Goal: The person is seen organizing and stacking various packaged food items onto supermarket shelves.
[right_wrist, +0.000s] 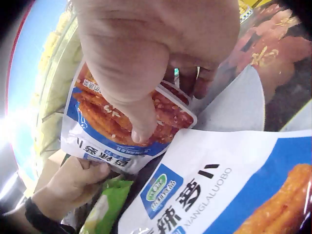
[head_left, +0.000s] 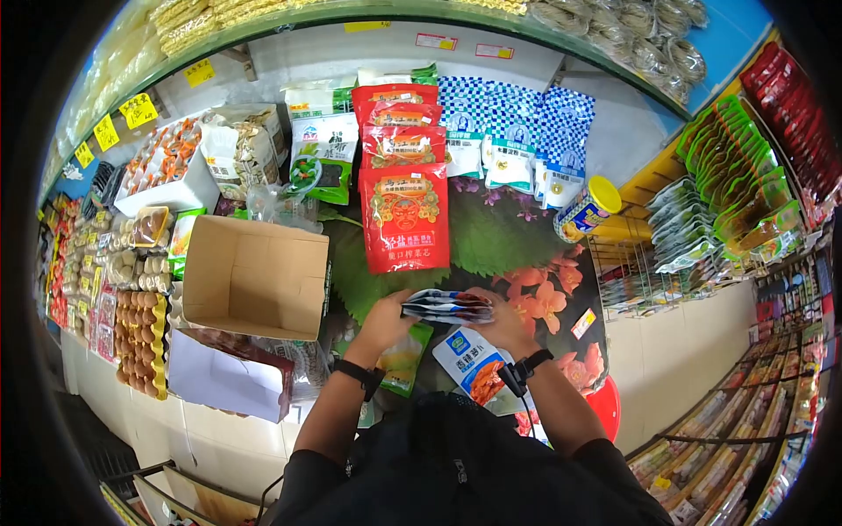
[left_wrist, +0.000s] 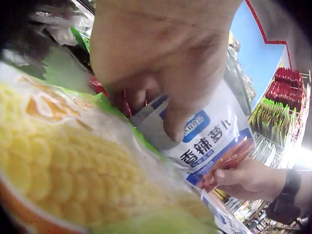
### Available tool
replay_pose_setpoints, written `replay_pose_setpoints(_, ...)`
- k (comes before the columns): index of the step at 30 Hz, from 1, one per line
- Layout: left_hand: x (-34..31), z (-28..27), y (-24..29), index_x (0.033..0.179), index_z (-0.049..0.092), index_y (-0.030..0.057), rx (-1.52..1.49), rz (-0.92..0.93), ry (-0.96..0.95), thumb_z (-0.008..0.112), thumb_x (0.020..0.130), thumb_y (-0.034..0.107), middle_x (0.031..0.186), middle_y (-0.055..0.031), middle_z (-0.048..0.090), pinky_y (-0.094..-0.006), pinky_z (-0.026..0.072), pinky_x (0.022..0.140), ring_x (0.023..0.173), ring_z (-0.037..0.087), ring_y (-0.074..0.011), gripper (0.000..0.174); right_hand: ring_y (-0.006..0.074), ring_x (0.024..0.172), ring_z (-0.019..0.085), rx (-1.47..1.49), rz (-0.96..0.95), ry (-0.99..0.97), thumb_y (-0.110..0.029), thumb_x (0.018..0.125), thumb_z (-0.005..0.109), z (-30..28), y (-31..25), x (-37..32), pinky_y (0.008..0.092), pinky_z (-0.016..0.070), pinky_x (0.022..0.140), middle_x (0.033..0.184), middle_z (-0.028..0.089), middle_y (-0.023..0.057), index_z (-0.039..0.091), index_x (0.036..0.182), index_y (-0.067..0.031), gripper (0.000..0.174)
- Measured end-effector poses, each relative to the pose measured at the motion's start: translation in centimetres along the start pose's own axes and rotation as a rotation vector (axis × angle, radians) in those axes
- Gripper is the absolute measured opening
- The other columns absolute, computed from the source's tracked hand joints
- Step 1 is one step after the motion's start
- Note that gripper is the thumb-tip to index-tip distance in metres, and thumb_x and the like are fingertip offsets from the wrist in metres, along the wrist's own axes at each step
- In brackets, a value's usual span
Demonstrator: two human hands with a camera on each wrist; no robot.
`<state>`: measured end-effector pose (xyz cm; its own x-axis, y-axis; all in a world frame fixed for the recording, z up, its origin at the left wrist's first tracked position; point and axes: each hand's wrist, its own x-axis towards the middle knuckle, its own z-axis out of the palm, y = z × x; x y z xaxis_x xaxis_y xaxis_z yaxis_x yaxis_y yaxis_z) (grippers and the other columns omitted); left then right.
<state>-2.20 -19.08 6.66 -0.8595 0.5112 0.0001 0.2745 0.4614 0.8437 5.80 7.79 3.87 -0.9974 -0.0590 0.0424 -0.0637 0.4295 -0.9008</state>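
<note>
Both hands hold a small stack of white-and-blue spicy radish pouches (head_left: pixel 447 305) on edge over the table, close to the body. My left hand (head_left: pixel 383 326) grips the stack's left end, its thumb flat on the front pouch (left_wrist: pixel 214 126) in the left wrist view. The right end is held by my right hand (head_left: pixel 507 328); in the right wrist view its thumb presses the printed food picture and its other fingers go behind the pouches (right_wrist: pixel 168 105). Below the hands lies another spicy radish pouch (head_left: pixel 472 358), beside a green packet with a corn picture (head_left: pixel 405 361).
Beyond the hands runs an overlapping row of red pouches (head_left: pixel 405 219). Blue-checked bags (head_left: pixel 513 131) and a blue-yellow can (head_left: pixel 589 209) stand behind. An open cardboard box (head_left: pixel 250 276) is at left, egg trays (head_left: pixel 140 342) farther left. A glass shelf edge (head_left: pixel 351 16) overhangs the back.
</note>
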Motion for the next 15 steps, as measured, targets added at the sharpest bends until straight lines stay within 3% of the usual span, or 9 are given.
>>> replay_pose_setpoints(1,-0.2,-0.1,0.3,0.124,0.061,-0.002,-0.015,-0.025,-0.021,0.078,0.077,0.013,0.116,-0.0251,0.067,-0.0421,0.052,0.09,0.108,0.065,-0.0402,0.052,0.0276,0.113,0.066,-0.067,-0.098,0.059,-0.001,0.073,0.083,-0.4,-2.7,-0.1,0.0386,0.0521,0.097,0.121,0.069,0.0111,0.054,0.131,-0.0063,0.065)
replay_pose_setpoints(4,0.1,0.1,-0.1,0.127,0.06,-0.0028,-0.028,-0.018,-0.019,0.075,0.079,0.011,0.116,-0.0251,0.067,-0.0409,0.0518,0.092,0.109,0.065,-0.0391,0.052,0.0258,0.113,0.066,0.096,0.071,0.042,-0.005,0.077,0.081,-0.3,-4.1,-0.3,0.0382,0.0533,0.095,0.121,0.069,0.0096,0.054,0.132,-0.0072,0.061)
replay_pose_setpoints(7,0.5,1.4,-2.4,0.121,0.065,0.0023,-0.02,0.105,0.02,0.072,0.079,0.009,0.109,-0.0231,0.069,-0.0433,0.0529,0.086,0.103,0.065,-0.0412,0.043,0.025,0.11,0.067,-0.401,-0.149,-0.001,-0.013,0.083,0.078,-0.6,-2.0,-0.1,0.0368,0.0544,0.093,0.121,0.069,0.0094,0.058,0.13,-0.0064,0.052)
replay_pose_setpoints(9,0.6,0.7,-1.6,0.119,0.067,0.0034,-0.051,0.128,-0.06,0.07,0.079,0.007,0.107,-0.0227,0.07,-0.0432,0.0531,0.084,0.101,0.066,-0.0413,0.039,0.0246,0.109,0.068,-0.239,-0.142,-0.044,-0.017,0.085,0.076,-0.6,-1.9,-0.2,0.0358,0.055,0.092,0.121,0.069,0.0093,0.061,0.128,-0.0062,0.047)
replay_pose_setpoints(12,0.0,-0.6,0.9,0.111,0.069,0.003,-0.085,0.114,0.039,0.071,0.081,0.005,0.101,-0.0215,0.071,-0.0412,0.0534,0.081,0.094,0.069,-0.0377,0.03,0.0217,0.105,0.069,0.112,-0.024,-0.062,-0.02,0.085,0.078,-0.4,-1.0,-0.2,0.0323,0.0549,0.091,0.117,0.071,0.0068,0.066,0.122,-0.0061,0.042)
replay_pose_setpoints(14,-0.5,-1.9,2.6,0.107,0.068,0.0005,-0.177,0.082,0.045,0.071,0.083,0.003,0.096,-0.0205,0.071,-0.039,0.0532,0.079,0.087,0.07,-0.0324,0.024,0.0181,0.105,0.069,-0.149,-0.157,-0.09,-0.019,0.086,0.078,-1.2,-3.6,-1.2,0.0311,0.0547,0.091,0.114,0.072,0.0054,0.067,0.12,-0.0051,0.039)
replay_pose_setpoints(15,-0.7,-2.4,3.3,0.105,0.068,-0.0008,-0.221,0.066,0.047,0.071,0.083,0.003,0.094,-0.02,0.071,-0.0379,0.0531,0.078,0.084,0.071,-0.0297,0.022,0.0119,0.104,0.068,0.24,0.058,-0.071,-0.017,0.088,0.078,-0.8,-4.9,-1.5,0.0299,0.0547,0.091,0.113,0.073,0.0021,0.07,0.116,-0.0032,0.032)
